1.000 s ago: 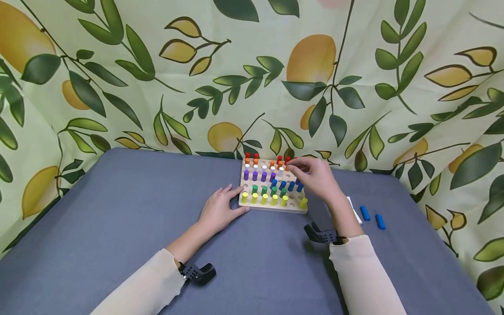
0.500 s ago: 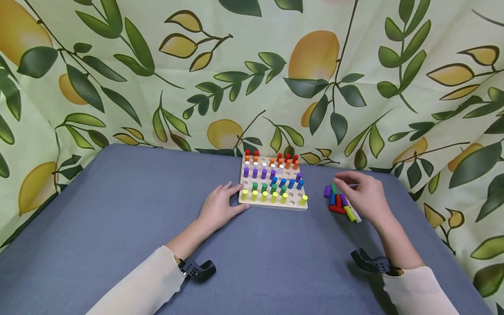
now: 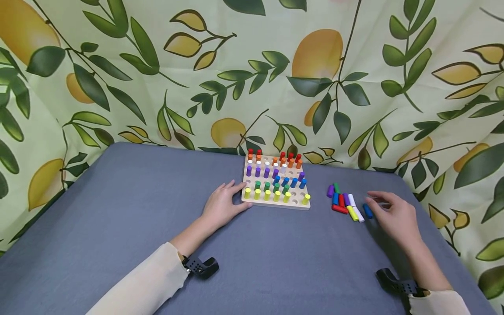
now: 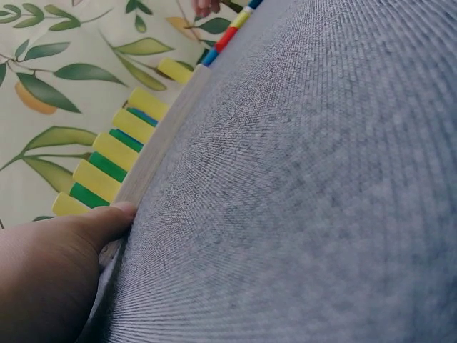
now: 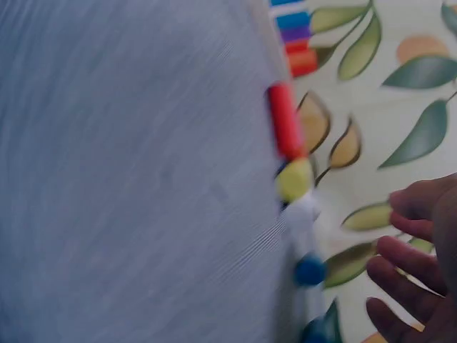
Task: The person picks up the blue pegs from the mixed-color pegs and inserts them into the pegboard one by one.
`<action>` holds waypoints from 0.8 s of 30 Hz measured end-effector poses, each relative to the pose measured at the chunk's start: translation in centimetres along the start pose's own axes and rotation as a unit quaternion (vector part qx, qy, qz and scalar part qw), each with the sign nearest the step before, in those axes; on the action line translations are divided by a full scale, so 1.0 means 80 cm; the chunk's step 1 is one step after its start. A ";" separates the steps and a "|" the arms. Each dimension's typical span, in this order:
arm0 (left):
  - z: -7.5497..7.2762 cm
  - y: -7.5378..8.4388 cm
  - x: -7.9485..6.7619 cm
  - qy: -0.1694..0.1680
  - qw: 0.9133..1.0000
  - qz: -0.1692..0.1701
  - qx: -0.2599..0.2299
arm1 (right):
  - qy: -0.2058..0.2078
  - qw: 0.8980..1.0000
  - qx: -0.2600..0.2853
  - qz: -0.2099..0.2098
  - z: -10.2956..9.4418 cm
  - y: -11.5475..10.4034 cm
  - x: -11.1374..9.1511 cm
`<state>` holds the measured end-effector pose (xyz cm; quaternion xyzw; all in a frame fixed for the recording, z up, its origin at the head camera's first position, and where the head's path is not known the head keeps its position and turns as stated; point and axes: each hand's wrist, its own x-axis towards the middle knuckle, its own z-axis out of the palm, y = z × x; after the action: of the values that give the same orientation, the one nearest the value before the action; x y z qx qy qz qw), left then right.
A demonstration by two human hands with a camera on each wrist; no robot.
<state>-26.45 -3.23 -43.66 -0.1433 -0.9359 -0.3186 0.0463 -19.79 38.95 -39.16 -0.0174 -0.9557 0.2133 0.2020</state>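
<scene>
My left hand (image 3: 223, 204) holds a light wooden pegboard (image 3: 257, 202) at its front left corner, thumb at the front edge and index finger at the left side. In the left wrist view the thumb (image 4: 114, 218) touches the wood beside upright yellow pegs (image 4: 96, 179). Rows of red, orange, white, purple, blue, green and yellow pegs stand in the board. My right hand (image 3: 395, 218) hovers over the table at the right, fingertips close to a loose blue peg (image 3: 368, 211). Nothing shows between its spread fingers (image 5: 400, 275) in the right wrist view.
Between board and right hand lies a group of loose pegs, among them a red peg (image 3: 340, 209), a yellow peg (image 3: 352, 213) and a white peg (image 3: 358, 214). A grey cloth (image 3: 275, 262) covers the table. Leaf-patterned fabric (image 3: 252, 100) hangs behind.
My right hand has moved from the right side of the pegboard, across the loose pegs, to the blue peg at the far right. The left hand has stayed at the board's corner.
</scene>
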 end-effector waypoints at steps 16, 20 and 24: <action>0.001 -0.001 -0.002 -0.005 1.000 -0.007 -0.002 | 0.053 0.996 0.008 0.067 0.018 0.063 -0.013; 0.001 0.000 -0.002 -0.003 1.000 -0.007 0.000 | 0.041 0.997 -0.013 0.064 0.017 0.077 -0.015; 0.002 0.000 0.000 -0.002 1.000 -0.004 0.003 | 0.017 0.998 -0.019 0.051 0.014 0.087 -0.016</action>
<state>-26.43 -3.13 -43.81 -0.1397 -0.9376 -0.3155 0.0439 -19.42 44.66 -43.48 -0.0733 -0.9540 0.2043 0.2067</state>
